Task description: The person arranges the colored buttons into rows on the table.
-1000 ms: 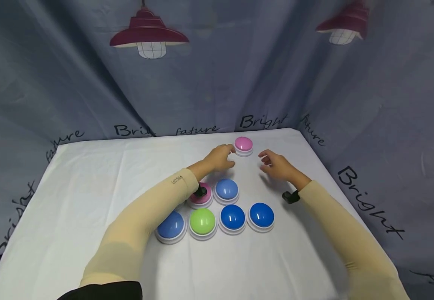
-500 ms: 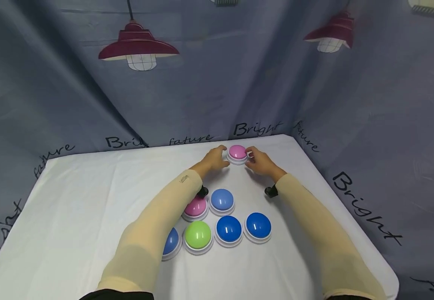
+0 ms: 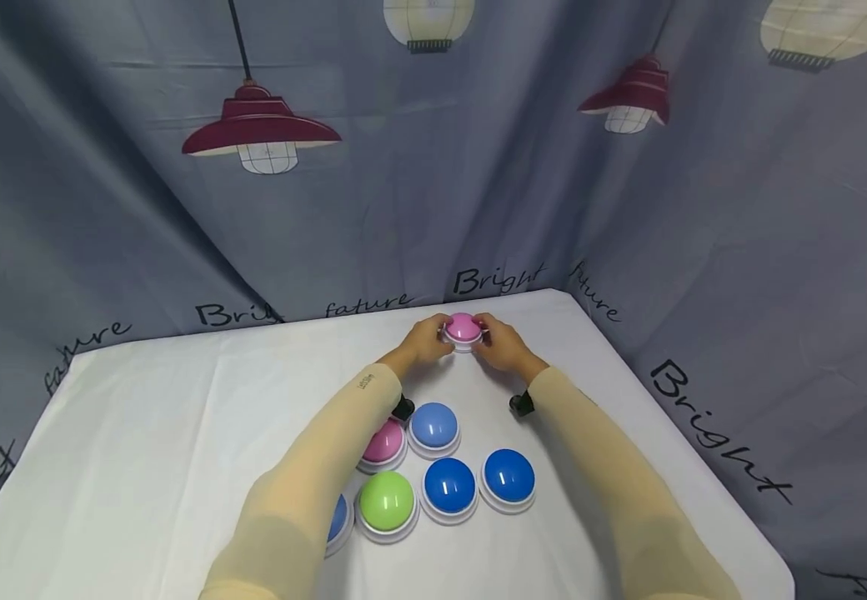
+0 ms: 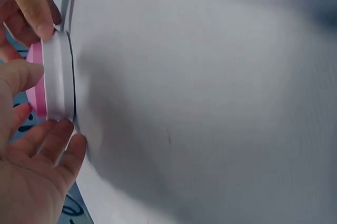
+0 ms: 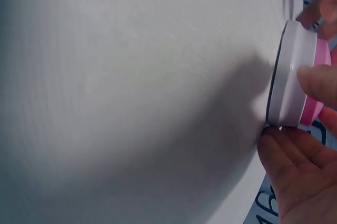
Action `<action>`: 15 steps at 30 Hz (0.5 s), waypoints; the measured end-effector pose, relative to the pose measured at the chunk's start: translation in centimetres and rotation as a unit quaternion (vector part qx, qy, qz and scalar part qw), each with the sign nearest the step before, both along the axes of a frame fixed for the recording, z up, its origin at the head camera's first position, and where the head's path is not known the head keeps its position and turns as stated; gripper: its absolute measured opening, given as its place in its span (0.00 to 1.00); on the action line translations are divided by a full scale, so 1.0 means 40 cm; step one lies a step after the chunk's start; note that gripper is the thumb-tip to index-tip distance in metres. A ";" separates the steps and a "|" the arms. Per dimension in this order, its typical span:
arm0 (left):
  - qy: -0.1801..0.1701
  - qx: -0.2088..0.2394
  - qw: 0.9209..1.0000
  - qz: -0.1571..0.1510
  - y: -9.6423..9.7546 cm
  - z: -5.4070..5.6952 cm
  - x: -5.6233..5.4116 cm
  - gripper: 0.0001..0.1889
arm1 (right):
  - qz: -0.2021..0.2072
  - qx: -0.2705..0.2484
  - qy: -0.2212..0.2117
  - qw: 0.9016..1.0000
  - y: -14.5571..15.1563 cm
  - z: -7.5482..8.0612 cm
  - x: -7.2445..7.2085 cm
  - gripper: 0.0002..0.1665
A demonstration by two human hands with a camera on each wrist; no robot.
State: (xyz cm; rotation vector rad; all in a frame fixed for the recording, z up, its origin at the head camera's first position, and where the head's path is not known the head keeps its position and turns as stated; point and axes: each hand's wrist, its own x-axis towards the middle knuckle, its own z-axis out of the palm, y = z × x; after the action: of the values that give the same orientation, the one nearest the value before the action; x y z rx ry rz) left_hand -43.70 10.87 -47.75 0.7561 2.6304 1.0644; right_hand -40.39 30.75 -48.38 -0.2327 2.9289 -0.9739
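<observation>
A pink dome push button (image 3: 463, 327) with a white round base sits near the far edge of the white-covered table, between both hands. The left hand (image 3: 423, 342) holds it from the left; in the left wrist view, fingertips meet the rim of the button's white base (image 4: 59, 76) and the thumb lies across its side. From the right, the right hand (image 3: 504, 343) grips the same button. Its thumb (image 5: 310, 80) presses the base in the right wrist view, with the other fingers along the lower rim.
Closer to the body stand a light blue button (image 3: 434, 426), a second pink one (image 3: 384, 442), a green one (image 3: 386, 501) and two dark blue ones (image 3: 450, 486). Another blue button (image 3: 338, 518) is partly hidden by the left sleeve. A grey-blue curtain (image 3: 373, 208) hangs behind the table.
The right hand has moved left to the far pink button, and the left hand has closed in on its other side. The head view has tilted upward.
</observation>
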 end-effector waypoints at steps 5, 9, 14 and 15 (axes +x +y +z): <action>-0.012 0.024 1.000 -0.008 -0.004 -0.014 0.030 0.28 | -0.014 -0.001 0.009 1.000 -0.016 -0.019 0.033 0.31; -0.011 0.028 1.000 -0.010 -0.010 0.012 0.035 0.26 | -0.017 -0.004 0.021 1.000 -0.020 -0.004 0.053 0.30; -0.017 0.010 0.999 -0.026 -0.018 0.036 0.048 0.25 | -0.007 0.004 0.020 1.000 -0.019 0.008 0.079 0.30; -0.016 0.003 0.999 -0.030 -0.019 0.038 0.052 0.24 | -0.006 0.006 0.019 1.000 -0.018 0.007 0.086 0.30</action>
State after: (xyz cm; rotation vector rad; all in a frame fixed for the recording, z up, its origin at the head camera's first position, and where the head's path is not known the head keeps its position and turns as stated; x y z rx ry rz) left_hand -41.61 10.11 -46.24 0.8064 2.5614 1.0609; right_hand -36.95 30.03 -48.09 -0.2374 2.9732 -0.9638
